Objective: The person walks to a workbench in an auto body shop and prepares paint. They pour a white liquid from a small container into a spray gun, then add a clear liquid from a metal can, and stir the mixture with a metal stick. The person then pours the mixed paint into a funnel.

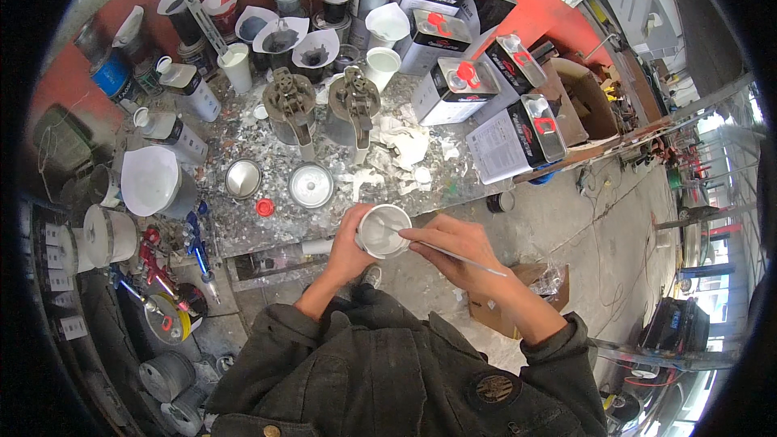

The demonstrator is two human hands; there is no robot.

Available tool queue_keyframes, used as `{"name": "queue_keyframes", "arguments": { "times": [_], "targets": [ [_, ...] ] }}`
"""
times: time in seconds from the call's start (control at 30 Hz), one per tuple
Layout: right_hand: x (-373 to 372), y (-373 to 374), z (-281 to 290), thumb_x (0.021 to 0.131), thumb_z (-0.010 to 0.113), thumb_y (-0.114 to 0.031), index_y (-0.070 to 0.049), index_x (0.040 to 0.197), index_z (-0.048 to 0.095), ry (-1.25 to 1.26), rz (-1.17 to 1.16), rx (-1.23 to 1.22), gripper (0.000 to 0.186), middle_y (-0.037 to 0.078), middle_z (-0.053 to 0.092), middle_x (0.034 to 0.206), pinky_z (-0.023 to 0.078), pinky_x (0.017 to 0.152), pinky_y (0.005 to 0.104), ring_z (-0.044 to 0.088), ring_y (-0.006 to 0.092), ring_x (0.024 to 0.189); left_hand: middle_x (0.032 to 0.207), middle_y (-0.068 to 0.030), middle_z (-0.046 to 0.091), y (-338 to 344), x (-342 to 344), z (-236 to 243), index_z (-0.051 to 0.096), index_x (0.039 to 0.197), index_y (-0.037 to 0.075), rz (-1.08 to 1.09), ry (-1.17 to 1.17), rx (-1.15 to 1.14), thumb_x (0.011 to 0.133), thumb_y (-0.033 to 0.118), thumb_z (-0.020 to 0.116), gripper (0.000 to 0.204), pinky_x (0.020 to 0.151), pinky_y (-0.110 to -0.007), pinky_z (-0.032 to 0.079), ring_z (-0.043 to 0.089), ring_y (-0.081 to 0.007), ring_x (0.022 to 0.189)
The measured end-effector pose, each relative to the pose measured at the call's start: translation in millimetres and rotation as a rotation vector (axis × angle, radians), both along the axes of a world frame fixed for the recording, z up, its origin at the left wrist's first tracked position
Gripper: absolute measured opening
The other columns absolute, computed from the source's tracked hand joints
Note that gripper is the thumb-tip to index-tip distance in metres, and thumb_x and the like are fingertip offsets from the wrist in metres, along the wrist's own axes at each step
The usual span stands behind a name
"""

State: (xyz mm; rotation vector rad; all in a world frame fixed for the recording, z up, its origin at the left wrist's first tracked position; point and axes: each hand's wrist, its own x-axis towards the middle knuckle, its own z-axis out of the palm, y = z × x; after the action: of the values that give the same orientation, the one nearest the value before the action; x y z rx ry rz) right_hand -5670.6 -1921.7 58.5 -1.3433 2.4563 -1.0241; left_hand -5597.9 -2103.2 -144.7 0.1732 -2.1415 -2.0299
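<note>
My left hand grips a white cup of pale grey-white contents near the bench's front edge. My right hand pinches a thin metal stick, whose lower end is inside the cup. On the paint-spattered bench beyond the cup sit an open round tin, a smaller tin lid or dish and a red cap.
At the back stand several funnel-lined cups, two mechanical-lidded cans and several rectangular cans. Spray guns hang at the left. A cardboard box lies on the concrete floor, with cables further right.
</note>
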Motion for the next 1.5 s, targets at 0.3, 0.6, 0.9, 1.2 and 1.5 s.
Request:
{"name": "queue_keyframes", "arguments": {
  "times": [0.3, 0.6, 0.9, 1.2, 1.5],
  "targets": [
    [8, -4, -10, 0.089, 0.077, -0.006, -0.011, 0.121, 0.074, -0.103, -0.108, -0.153, 0.032, 0.010, 0.064, 0.081, 0.050, 0.063, 0.0373, 0.063, 0.0263, 0.070, 0.139, -0.0134, 0.055, -4, -3, -2, 0.055, 0.134, 0.008, 0.013, 0.114, -0.164, 0.058, 0.003, 0.093, 0.085, 0.112, -0.042, 0.043, 0.052, -0.0349, 0.134],
    [11, -1, -19, 0.088, 0.077, -0.004, -0.008, 0.119, 0.075, -0.121, -0.067, -0.065, 0.032, 0.010, 0.067, 0.082, 0.049, 0.061, 0.0343, 0.063, 0.0219, 0.070, 0.141, -0.0134, 0.054, -8, -7, -2, 0.055, 0.135, 0.009, 0.059, 0.071, -0.101, 0.058, 0.004, 0.093, 0.086, 0.112, -0.042, 0.043, 0.052, -0.0351, 0.134],
    [-7, 11, -4, 0.087, 0.078, -0.002, -0.004, 0.102, 0.076, -0.136, -0.205, -0.222, 0.015, 0.010, 0.072, 0.091, 0.054, 0.070, 0.0273, 0.068, 0.0163, 0.082, 0.139, -0.0121, 0.054, -14, -7, 0, 0.052, 0.140, 0.006, 0.024, 0.084, -0.154, 0.062, 0.009, 0.096, 0.090, 0.112, -0.040, 0.043, 0.054, -0.0292, 0.132],
    [-16, -4, 13, 0.086, 0.077, -0.002, -0.007, 0.113, 0.073, 0.038, 0.062, 0.032, 0.028, 0.013, 0.073, 0.094, 0.056, 0.068, 0.0385, 0.070, 0.0308, 0.080, 0.141, -0.0133, 0.052, -14, -11, 3, 0.054, 0.138, 0.009, -0.042, 0.142, -0.134, 0.059, 0.005, 0.095, 0.088, 0.113, -0.042, 0.042, 0.051, -0.0335, 0.135],
    [-3, -12, 8, 0.094, 0.068, -0.008, -0.005, 0.121, 0.071, -0.171, 0.005, 0.020, 0.028, 0.015, 0.074, 0.092, 0.057, 0.070, 0.0392, 0.073, 0.0291, 0.079, 0.141, -0.0138, 0.052, -13, -12, -6, 0.054, 0.137, 0.008, 0.030, 0.103, -0.107, 0.061, 0.005, 0.094, 0.085, 0.112, -0.041, 0.043, 0.052, -0.0338, 0.134]
  ]
}}
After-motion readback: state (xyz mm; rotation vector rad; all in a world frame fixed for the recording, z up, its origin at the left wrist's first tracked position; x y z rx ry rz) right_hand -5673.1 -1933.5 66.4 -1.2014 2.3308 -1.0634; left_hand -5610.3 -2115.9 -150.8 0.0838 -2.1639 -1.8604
